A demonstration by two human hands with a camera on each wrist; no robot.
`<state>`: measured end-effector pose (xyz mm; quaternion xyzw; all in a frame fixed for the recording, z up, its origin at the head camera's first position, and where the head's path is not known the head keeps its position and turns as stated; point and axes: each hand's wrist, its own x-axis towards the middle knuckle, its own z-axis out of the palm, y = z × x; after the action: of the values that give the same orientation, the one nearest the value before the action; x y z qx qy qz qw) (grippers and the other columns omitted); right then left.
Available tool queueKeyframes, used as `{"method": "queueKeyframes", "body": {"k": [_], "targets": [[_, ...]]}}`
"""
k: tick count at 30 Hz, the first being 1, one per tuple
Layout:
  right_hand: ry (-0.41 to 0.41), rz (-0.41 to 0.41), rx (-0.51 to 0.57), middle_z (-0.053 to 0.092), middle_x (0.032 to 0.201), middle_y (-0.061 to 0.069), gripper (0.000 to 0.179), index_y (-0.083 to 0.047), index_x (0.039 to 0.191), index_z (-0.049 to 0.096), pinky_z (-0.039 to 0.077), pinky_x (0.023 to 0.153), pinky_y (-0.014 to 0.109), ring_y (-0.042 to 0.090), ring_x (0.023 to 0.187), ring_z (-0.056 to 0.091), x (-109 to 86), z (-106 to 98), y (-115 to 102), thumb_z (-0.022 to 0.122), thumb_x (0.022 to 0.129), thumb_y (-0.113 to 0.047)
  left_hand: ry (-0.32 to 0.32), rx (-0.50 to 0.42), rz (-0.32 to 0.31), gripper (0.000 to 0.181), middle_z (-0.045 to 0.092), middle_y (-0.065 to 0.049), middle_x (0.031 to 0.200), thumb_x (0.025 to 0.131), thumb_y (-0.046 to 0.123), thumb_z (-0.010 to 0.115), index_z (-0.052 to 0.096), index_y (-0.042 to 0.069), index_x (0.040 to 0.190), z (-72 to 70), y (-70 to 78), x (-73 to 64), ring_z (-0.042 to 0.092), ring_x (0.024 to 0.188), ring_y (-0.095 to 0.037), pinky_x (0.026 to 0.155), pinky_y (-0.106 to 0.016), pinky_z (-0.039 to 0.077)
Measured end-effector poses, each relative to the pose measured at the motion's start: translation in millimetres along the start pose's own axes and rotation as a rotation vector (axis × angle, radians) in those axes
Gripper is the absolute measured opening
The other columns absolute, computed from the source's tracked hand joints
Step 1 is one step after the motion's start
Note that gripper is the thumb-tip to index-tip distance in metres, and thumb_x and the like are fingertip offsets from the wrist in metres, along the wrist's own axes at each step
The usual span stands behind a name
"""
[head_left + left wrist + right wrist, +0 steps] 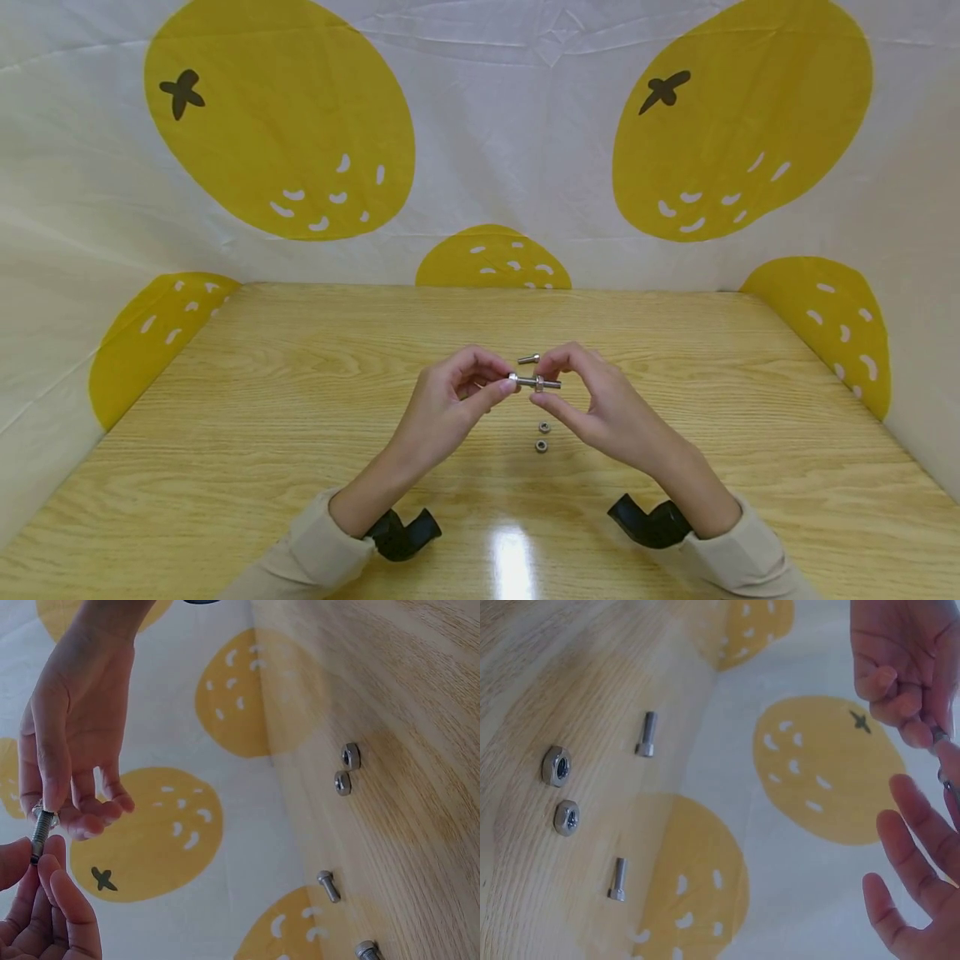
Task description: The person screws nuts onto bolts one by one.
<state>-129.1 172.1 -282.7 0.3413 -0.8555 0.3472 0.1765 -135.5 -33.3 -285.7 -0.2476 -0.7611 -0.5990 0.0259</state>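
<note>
My left hand (pixel 450 400) pinches the head end of a silver bolt (pixel 528 381) between thumb and fingertips. The bolt lies roughly level, its threaded end pointing right. Around its shaft sits a hex nut (pixel 539 383), which my right hand (pixel 600 408) pinches with thumb and index finger. In the right wrist view, the other fingers (pixel 911 847) of the right hand are spread. Both hands meet above the table in front of me. The fingers partly hide the bolt's head and the nut.
On the wooden table (pixel 300 467) lie two loose nuts (pixel 556 766), one larger. Two socket-head bolts (pixel 647 735) also lie there; only one small bolt (pixel 528 358) shows in the head view, beyond the hands. A white cloth (pixel 510 108) with yellow shapes surrounds the table's back and sides.
</note>
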Motion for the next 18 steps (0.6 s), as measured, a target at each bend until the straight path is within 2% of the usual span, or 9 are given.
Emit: {"method": "queueKeyframes", "body": {"k": [12,16,18], "targets": [[0.004,-0.004,-0.008,0.059,0.096,-0.006,0.014,-0.012,0.099,0.057,0.045,0.079,0.031,0.008,0.091,0.052,-1.5,1.5,2.3,0.064,0.088,-0.012,-0.009,-0.012,0.008,0.014,0.065,-0.007,0.088,0.087,0.016,0.065,0.063,0.007,0.098,0.1,0.0,-0.2,0.060,0.074,-0.015,0.066,-0.023,0.051],[0.006,0.005,-0.006,0.060,0.093,-0.007,0.002,-0.013,0.093,0.059,0.044,0.077,0.031,0.008,0.089,0.052,-1.1,2.9,3.2,0.059,0.091,-0.013,-0.011,-0.017,0.008,0.014,0.065,-0.007,0.088,0.088,0.016,0.065,0.063,0.007,0.099,0.5,0.5,-0.4,0.060,0.074,-0.015,0.066,-0.023,0.051],[0.003,0.019,-0.007,0.061,0.091,-0.006,0.006,-0.015,0.089,0.059,0.043,0.078,0.032,0.009,0.088,0.052,-0.7,3.1,3.7,0.056,0.093,-0.014,-0.011,-0.019,0.009,0.014,0.065,-0.007,0.088,0.087,0.016,0.065,0.063,0.007,0.099,0.9,0.5,-0.4,0.061,0.074,-0.015,0.066,-0.023,0.051]]}}
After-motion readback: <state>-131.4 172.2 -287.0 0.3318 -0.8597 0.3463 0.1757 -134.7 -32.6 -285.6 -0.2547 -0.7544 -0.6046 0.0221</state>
